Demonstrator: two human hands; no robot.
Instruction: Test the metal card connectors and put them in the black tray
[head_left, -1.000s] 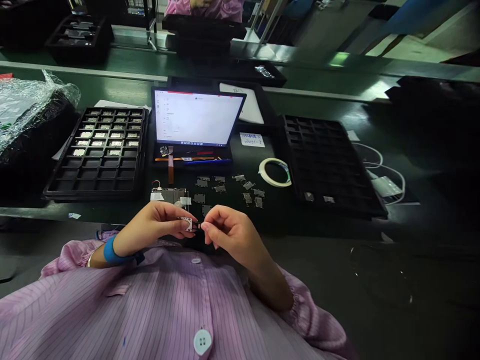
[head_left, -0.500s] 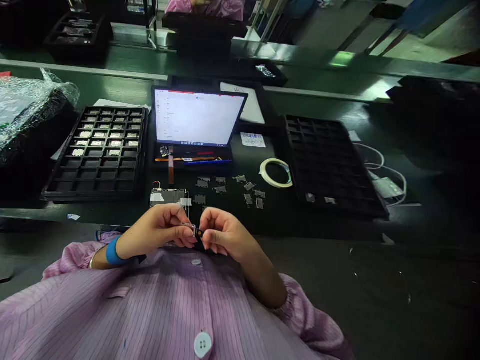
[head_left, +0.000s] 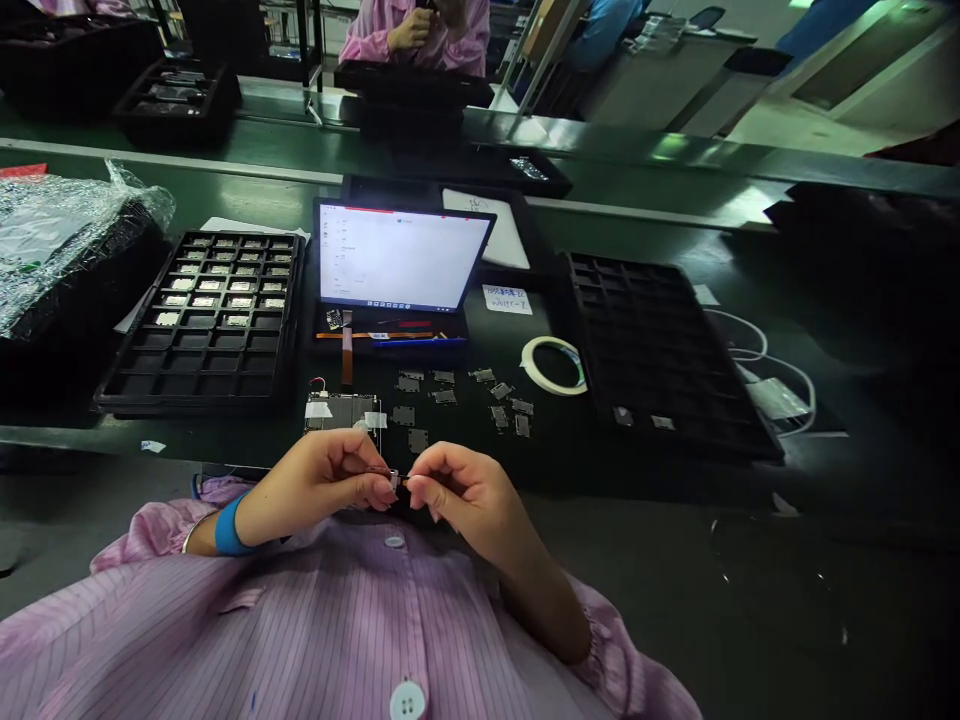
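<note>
At the near edge of the dark green counter (head_left: 225,437), the left hand (head_left: 337,475) pinches a small, flat, silvery part (head_left: 394,480); the right hand (head_left: 465,495) pinches a dark piece (head_left: 403,480) beside it. The part seems light, stiff, fragile, best held by its edges.

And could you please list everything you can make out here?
Screen: one, lit white, centre
Compartment trays: two, black, flanking screen
Tape roll: one, cream, beside right tray
Circuit board: one, grey, before the hands
Small plates: about eleven, grey, right of board
Handwritten card: one, white, beside screen
Wrapped bundle: one, clear, far left
Thin stick: one, blue, below screen
Co-worker: one, pink-sleeved, far side
Small module: one, pale, between the hands
Left hand: one, blue wristband, pinching module
Right hand: one, pink sleeve, pinching module
</note>
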